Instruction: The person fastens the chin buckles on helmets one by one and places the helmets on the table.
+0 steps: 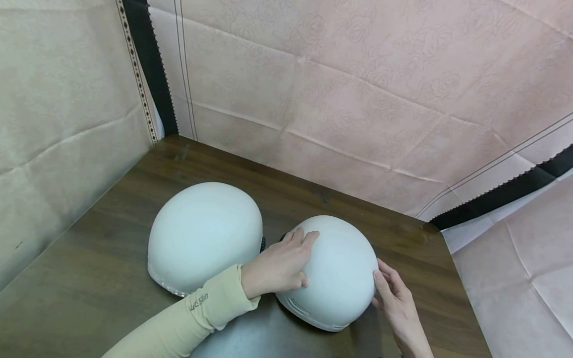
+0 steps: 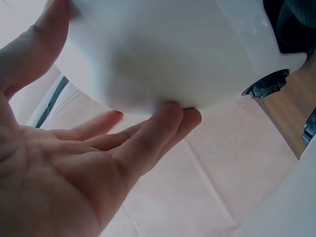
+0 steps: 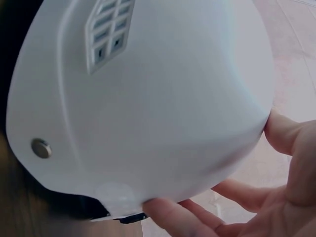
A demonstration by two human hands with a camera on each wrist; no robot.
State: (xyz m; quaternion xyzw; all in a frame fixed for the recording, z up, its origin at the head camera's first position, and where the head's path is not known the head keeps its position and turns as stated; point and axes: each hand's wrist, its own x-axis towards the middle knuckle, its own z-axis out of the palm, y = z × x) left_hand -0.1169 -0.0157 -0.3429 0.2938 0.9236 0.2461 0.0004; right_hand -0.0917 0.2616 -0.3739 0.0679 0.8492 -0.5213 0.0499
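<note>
Head view shows the right helmet [image 1: 333,271] on the brown table [image 1: 112,258], beside another helmet [image 1: 203,236]. Keep both palms flat so it cannot slip. The left hand [image 1: 279,266] and right hand [image 1: 396,298] press its sides, fingers straight, cupping it.

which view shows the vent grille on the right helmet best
The right wrist view: the vent grille on the right helmet is close and sharp. The head view shows only small slots near its rim; the left wrist view shows smooth shell.
</note>
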